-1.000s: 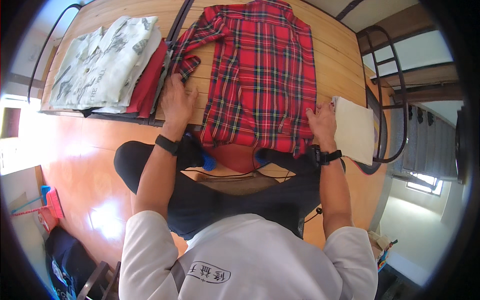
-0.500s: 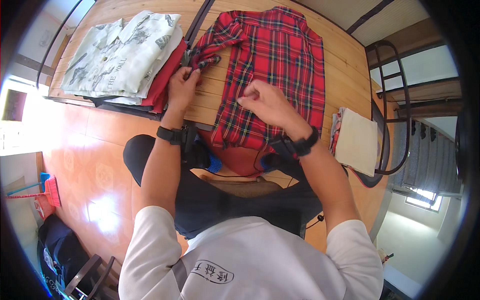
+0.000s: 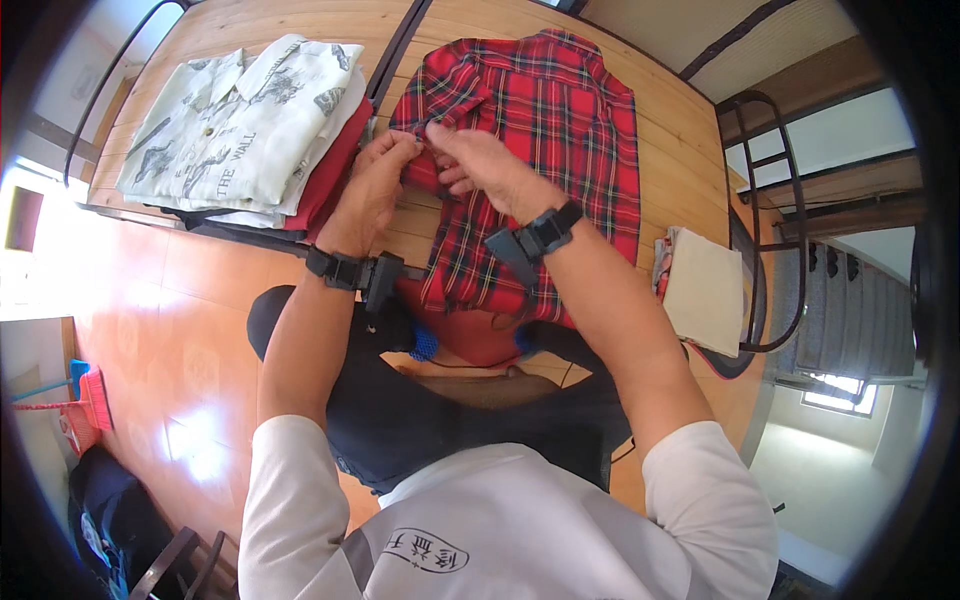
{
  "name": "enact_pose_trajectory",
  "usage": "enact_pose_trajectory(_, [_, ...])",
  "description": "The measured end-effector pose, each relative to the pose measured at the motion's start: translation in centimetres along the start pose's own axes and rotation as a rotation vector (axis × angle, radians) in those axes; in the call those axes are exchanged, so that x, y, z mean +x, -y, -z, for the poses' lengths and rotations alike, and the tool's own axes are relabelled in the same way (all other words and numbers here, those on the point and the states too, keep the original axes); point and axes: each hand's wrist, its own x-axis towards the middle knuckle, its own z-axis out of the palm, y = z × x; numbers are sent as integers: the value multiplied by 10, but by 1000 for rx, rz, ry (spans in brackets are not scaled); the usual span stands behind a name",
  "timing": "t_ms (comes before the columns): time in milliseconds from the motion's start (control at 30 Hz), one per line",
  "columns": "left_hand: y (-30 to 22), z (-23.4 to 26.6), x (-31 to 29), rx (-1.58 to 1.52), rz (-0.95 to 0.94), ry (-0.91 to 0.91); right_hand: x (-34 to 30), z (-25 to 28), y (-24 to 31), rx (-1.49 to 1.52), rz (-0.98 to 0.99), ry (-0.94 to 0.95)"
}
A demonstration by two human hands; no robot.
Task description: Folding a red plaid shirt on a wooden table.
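A red plaid shirt (image 3: 565, 150) lies spread on the wooden table, with its collar at the far end and its hem hanging over the near edge. Its left sleeve (image 3: 440, 95) is bent back toward me. At the end of that sleeve, my left hand (image 3: 378, 185) is closed in a pinch on the cloth. My right hand (image 3: 488, 168) has its thumb and forefinger closed on the same sleeve, close beside the left fingertips. The remaining right fingers curl over the cloth. Part of the sleeve end is hidden behind my hands.
A stack of folded clothes, topped by a pale printed shirt (image 3: 235, 125), stands left of my left hand. A folded cream cloth (image 3: 705, 290) lies at the table's right edge. Beyond it rises a dark metal rail (image 3: 790, 220). A dark strip (image 3: 400, 50) divides the tabletop.
My right hand has moved left from above the shirt's middle to the sleeve and taken hold of it. My left hand has shifted slightly right with the sleeve end.
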Motion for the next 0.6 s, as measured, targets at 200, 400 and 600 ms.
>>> enact_pose_trajectory(200, [2, 4, 0, -208, -49, 195, -5, -12, -5, -346, 261, 80])
enact_pose_trajectory(400, [-2, 6, 2, -168, -16, 260, -5, -21, -8, -796, 589, -212])
enact_pose_trajectory(600, [-6, -4, -3, -103, -104, 100, 8, -9, 11, -858, 547, -379])
